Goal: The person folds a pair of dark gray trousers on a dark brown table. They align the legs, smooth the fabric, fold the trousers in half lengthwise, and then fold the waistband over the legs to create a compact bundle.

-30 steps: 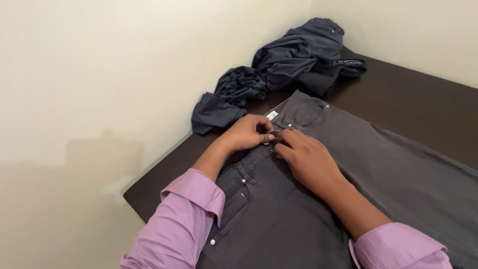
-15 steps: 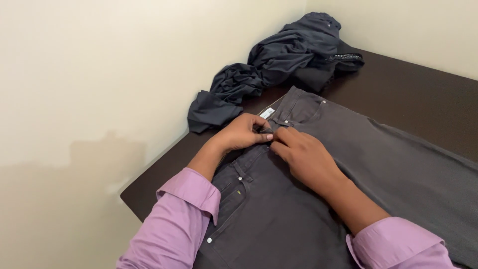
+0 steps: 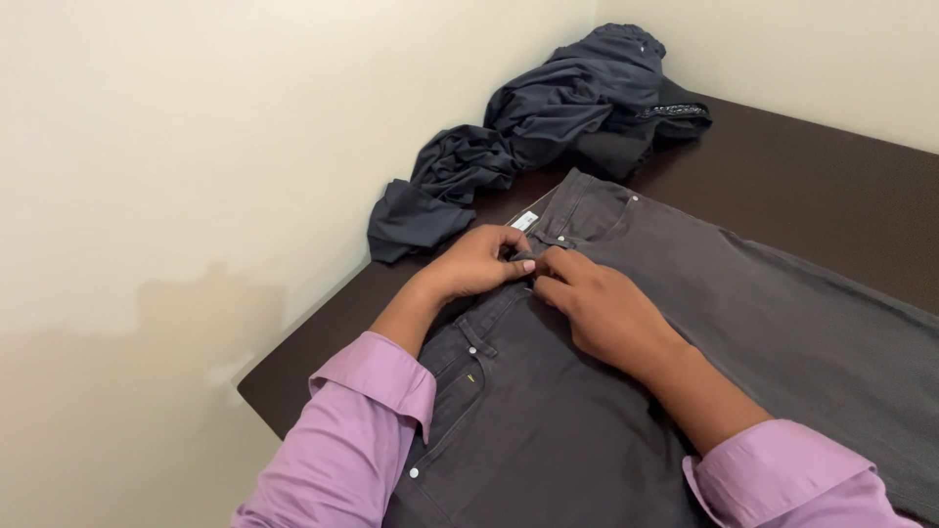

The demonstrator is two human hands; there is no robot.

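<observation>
A pair of dark grey jeans (image 3: 743, 332) lies flat on a dark brown table (image 3: 831, 166), waistband toward the wall. My left hand (image 3: 479, 262) and my right hand (image 3: 597, 308) meet at the front of the waistband. The fingers of both pinch the cloth around the fly, where the button sits. The fingertips hide the button itself. A small white label (image 3: 525, 220) shows inside the waistband just beyond my left hand. Both arms wear lilac shirt sleeves.
A heap of crumpled dark blue clothes (image 3: 548, 127) lies at the back of the table against the cream wall. The table's left edge (image 3: 293, 342) runs close to my left forearm.
Both hands stay pinched at the jeans' waistband. The view has shifted slightly, and the fingers have worked a little at the fly.
</observation>
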